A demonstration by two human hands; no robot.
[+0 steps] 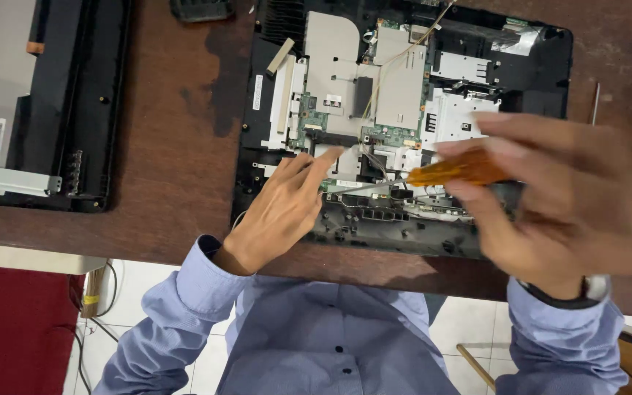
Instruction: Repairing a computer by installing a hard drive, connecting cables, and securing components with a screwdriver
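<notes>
Head view, steeply down, close.

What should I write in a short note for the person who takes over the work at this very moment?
Left hand: empty, fingertips resting on the opened laptop base, near its front middle.
Right hand: blurred, holds a screwdriver with an orange handle, shaft pointing left toward the left fingertips.
Things: the base lies on the brown table, its cover off and the board bare. A second dark panel lies at the far left. A thin metal rod lies right of the base.
Done: base is open.
Left: the screwdriver tip is at the board; whether a screw is there cannot be seen.
</notes>
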